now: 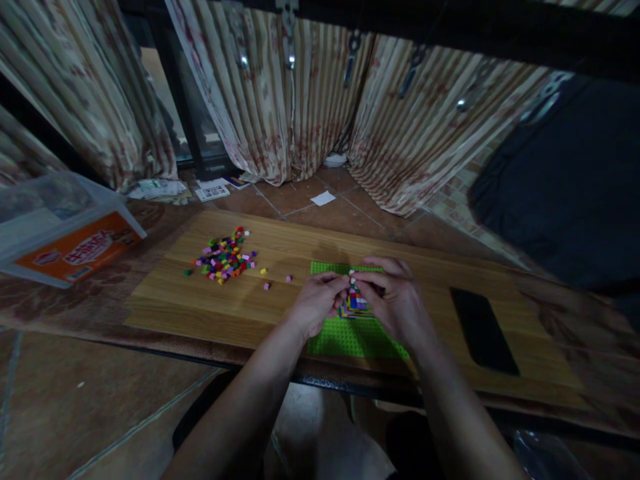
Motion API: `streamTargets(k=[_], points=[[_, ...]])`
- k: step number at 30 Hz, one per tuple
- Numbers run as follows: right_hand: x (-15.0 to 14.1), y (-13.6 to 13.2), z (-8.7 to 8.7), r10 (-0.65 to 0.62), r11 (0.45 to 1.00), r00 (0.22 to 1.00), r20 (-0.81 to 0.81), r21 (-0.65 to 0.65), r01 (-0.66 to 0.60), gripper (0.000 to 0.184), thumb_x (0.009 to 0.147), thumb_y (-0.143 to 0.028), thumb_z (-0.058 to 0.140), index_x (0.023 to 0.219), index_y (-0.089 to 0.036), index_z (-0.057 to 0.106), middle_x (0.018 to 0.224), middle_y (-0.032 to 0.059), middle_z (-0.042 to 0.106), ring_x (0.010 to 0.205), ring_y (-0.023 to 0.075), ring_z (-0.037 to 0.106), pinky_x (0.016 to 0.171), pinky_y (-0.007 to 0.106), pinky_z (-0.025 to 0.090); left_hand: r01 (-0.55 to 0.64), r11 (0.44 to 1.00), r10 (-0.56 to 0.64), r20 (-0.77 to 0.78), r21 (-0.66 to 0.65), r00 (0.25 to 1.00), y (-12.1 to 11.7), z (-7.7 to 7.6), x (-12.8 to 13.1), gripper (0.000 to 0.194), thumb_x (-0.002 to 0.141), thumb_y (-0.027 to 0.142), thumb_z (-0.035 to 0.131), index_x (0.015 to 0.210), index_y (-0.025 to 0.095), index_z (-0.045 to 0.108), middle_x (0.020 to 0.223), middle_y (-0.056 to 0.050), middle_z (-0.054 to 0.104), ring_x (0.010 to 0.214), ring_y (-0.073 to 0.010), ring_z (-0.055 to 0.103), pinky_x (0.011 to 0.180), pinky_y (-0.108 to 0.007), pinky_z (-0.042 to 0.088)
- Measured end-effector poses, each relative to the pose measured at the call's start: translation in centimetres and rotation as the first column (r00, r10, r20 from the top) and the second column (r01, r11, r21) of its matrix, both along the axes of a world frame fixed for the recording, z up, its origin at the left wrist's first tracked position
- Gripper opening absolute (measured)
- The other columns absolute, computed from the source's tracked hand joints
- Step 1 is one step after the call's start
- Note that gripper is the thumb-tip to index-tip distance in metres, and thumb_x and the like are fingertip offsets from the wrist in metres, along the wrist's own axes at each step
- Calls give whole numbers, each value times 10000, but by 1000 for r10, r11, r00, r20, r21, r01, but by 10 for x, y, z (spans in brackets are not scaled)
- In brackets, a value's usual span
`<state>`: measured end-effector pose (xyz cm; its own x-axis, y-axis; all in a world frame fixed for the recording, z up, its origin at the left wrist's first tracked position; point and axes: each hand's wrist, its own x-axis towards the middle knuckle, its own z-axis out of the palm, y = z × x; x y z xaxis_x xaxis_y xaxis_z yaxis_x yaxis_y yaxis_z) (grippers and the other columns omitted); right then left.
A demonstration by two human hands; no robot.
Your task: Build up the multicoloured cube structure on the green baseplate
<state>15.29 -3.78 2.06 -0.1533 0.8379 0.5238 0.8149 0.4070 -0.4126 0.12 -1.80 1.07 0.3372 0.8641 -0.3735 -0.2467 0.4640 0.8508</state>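
Observation:
A green studded baseplate (360,340) lies on the wooden board, bearing a small stepped build of coloured toy bricks (357,304). My left hand (317,303) is at the build's left side, thumb and fingertips pinched together near its top. What they grip, if anything, is too small to make out. From the right, my right hand (400,300) reaches over the build. Its thumb and forefinger close on a small white toy brick (353,280) at the top. The fingers of both hands nearly meet there and hide part of the build.
Loose coloured bricks (227,257) are heaped on the left of the wooden board (210,320), with a few strays closer to the baseplate. A dark flat slab (484,330) lies at right. A clear plastic box (70,233) with an orange label stands far left. Striped curtains (300,100) hang behind.

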Motion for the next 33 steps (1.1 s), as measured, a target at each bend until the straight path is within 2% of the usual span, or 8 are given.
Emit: streamTargets(k=[8, 13, 18, 22, 33], points=[[-1, 4, -9, -74, 996, 974, -216, -70, 60, 165, 857, -311, 611, 924, -237, 742, 1081, 83, 685, 1036, 228, 621, 938, 435, 477, -14, 1000, 14, -2, 0, 1000, 1, -2, 2, 213, 739, 303, 679, 666, 158, 540, 561, 39, 490, 415, -33, 358, 389, -165, 176], [-5, 8, -16, -121, 987, 946, -302, -134, 83, 163, 818, -308, 639, 912, -227, 745, 1063, 84, 696, 1012, 235, 638, 927, 439, 479, -12, 1000, 12, -1, 10, 1000, 1, -2, 2, 208, 735, 308, 680, 674, 154, 554, 565, 37, 492, 415, -31, 360, 390, -161, 182], [-9, 8, -14, -137, 979, 912, -386, -191, 66, 164, 805, -306, 639, 893, -214, 743, 978, 74, 720, 933, 223, 665, 861, 394, 502, -19, 1000, 19, 4, 4, 1000, 1, -3, 2, 197, 740, 295, 674, 673, 155, 552, 558, 36, 498, 413, -33, 369, 384, -158, 191], [-12, 9, -13, -165, 973, 898, -408, -214, 82, 170, 792, -320, 651, 861, -200, 748, 889, 64, 733, 839, 212, 675, 773, 356, 512, -23, 1000, 23, 21, -3, 1000, 1, -4, 1, 213, 733, 309, 695, 682, 153, 559, 566, 35, 497, 411, -29, 370, 378, -151, 184], [-12, 9, -14, -149, 977, 905, -398, -203, 71, 180, 799, -330, 629, 846, -214, 758, 868, 65, 740, 820, 212, 669, 766, 370, 511, -32, 999, 33, 25, -21, 999, 2, -4, 2, 219, 727, 308, 708, 680, 148, 565, 559, 36, 497, 404, -27, 379, 368, -147, 176]])
